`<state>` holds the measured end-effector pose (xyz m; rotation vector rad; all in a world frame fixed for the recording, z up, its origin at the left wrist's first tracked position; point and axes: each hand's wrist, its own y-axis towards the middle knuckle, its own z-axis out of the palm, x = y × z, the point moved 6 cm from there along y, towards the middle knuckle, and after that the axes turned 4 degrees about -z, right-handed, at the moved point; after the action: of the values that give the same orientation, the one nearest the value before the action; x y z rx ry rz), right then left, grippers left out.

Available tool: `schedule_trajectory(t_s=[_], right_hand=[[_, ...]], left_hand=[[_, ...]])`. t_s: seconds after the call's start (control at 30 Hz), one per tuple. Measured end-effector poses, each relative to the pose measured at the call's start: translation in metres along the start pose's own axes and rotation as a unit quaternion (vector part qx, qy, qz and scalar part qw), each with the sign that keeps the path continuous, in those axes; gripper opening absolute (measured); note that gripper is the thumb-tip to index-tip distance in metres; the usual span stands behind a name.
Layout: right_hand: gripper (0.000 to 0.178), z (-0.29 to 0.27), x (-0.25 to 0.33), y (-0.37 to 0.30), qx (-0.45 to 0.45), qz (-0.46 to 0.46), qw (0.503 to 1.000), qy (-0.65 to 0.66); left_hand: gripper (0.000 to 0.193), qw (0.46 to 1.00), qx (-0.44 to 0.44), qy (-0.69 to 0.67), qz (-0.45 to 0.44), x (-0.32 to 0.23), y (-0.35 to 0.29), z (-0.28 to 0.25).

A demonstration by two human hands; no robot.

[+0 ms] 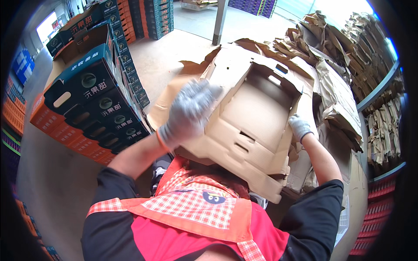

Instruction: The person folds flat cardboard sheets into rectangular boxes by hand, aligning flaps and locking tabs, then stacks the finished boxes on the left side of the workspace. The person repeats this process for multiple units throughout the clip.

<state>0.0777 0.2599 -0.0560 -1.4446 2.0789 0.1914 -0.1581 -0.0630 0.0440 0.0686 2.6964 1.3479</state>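
A brown, partly folded cardboard box (257, 106) lies tilted in front of me, its recessed middle facing up and a flap stretching toward my apron. My right hand (300, 127), in a grey-white glove, is closed on the right side wall, with its fingers over the edge. On the left, my gloved left hand (190, 111) is raised over the left side panel, nearer to me than the cardboard. Motion smears its fingers, so their grip and any contact with the panel cannot be made out.
Dark green printed boxes (93, 87) stand stacked at my left, over orange ones (65, 132). Flattened brown cardboard (337, 93) is piled at the right beside a blue metal rail (379, 87). Red crates (376, 217) sit lower right. A grey post (220, 21) rises behind the box.
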Motion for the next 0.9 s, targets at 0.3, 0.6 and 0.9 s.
schedule_trajectory(t_s=[0.3,0.6,0.9], right_hand=[[0.068,-0.043,0.108,-0.118,-0.042,-0.167,0.955,0.24],[0.032,-0.086,0.01,-0.113,-0.38,0.118,0.813,0.426],[0.077,-0.113,0.151,-0.175,0.318,-0.28,0.699,0.575]], left_hand=[[0.041,0.836,0.444,0.006,0.321,0.021,-0.031,0.13],[0.045,0.955,0.21,-0.206,0.035,0.019,0.034,0.08],[0.085,0.442,0.83,-0.339,-0.022,-0.066,-0.078,0.003]])
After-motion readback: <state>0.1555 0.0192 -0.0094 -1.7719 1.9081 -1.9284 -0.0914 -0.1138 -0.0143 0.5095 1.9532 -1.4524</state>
